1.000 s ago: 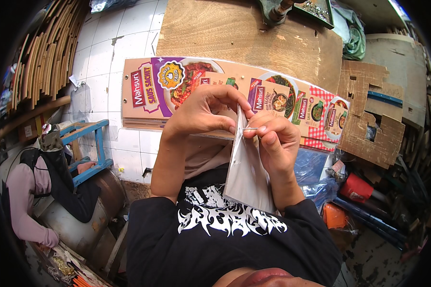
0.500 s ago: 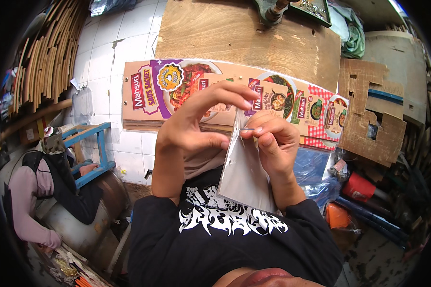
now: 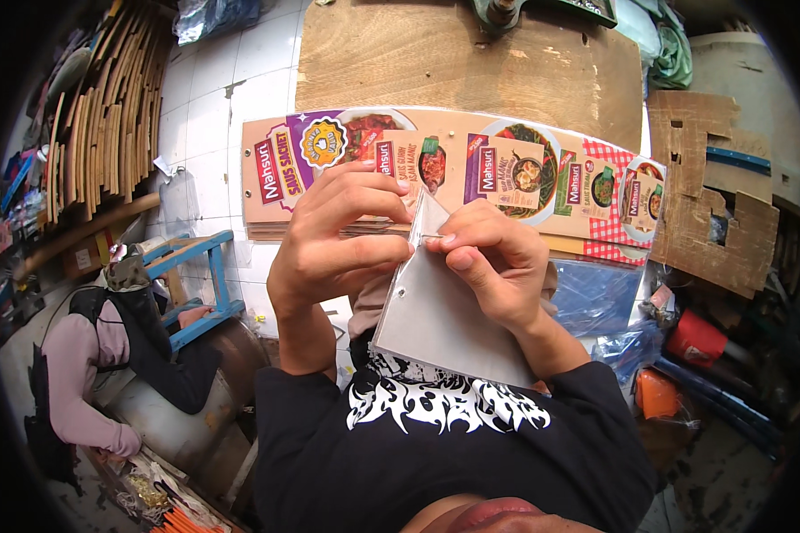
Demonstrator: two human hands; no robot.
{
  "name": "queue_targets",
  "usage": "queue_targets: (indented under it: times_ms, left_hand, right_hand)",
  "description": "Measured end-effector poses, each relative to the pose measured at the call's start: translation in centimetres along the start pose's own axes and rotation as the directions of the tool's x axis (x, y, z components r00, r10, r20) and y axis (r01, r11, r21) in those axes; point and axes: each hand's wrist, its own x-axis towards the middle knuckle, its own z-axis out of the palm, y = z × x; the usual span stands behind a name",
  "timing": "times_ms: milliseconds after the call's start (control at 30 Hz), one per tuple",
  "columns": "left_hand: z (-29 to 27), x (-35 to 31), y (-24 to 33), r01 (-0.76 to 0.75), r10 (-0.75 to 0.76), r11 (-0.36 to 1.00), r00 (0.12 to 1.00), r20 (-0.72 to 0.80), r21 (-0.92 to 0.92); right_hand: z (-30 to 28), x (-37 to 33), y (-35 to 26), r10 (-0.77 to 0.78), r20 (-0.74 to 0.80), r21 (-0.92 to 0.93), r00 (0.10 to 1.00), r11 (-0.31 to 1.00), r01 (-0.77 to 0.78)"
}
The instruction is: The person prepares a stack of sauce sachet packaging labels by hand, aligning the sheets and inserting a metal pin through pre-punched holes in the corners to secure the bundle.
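Note:
A flat grey board [image 3: 458, 315] with a pale edge stands tilted in front of my chest, its plain face turned partly up. A small metal eyelet [image 3: 402, 292] shows near its left edge. My left hand [image 3: 342, 226] has its fingers curled at that edge, thumb and fingertips pressing close to the upper part. My right hand [image 3: 502, 266] lies over the board's face, pinching a thin metal pin [image 3: 432, 236] that points at the left fingertips. Just beyond the hands lies a stack of long printed cardboard signs [image 3: 458, 155] with food pictures.
Behind the stack is a worn wooden board [image 3: 471, 67], with a metal tool base [image 3: 500, 13] at its far edge. Cut-out brown cardboard [image 3: 698, 195] lies at right, near blue plastic sheeting [image 3: 596, 298]. A blue wooden frame [image 3: 218, 284] and stacked boards [image 3: 116, 115] stand left.
My left hand has closed from a wide curve onto the board's edge. The board has turned, showing more of its grey face and the eyelet. The whole view has shifted slightly.

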Motion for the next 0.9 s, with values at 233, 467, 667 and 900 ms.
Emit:
queue_targets:
  times_ms: [233,467,667,900]
  left_hand:
    - [-0.10,0.25,0.27,-0.018,0.016,0.998,0.999,0.043,0.060]
    - [-0.06,0.06,0.52,-0.026,0.022,0.997,0.998,0.050,0.068]
    - [0.07,0.06,0.65,-0.066,0.061,0.995,0.996,0.063,0.070]
    - [0.39,-0.25,0.41,-0.100,0.095,0.993,0.993,0.063,0.066]
  right_hand:
    - [0.16,-0.27,-0.06,-0.006,-0.006,-0.012,1.000,1.000,0.006]
    - [0.14,-0.39,-0.02,-0.033,0.015,-0.025,0.999,0.999,0.034]
    - [0.16,-0.60,-0.22,-0.038,0.021,-0.030,0.999,0.999,0.039]
    - [0.41,-0.89,-0.22,-0.003,0.004,0.015,1.000,1.000,0.003]
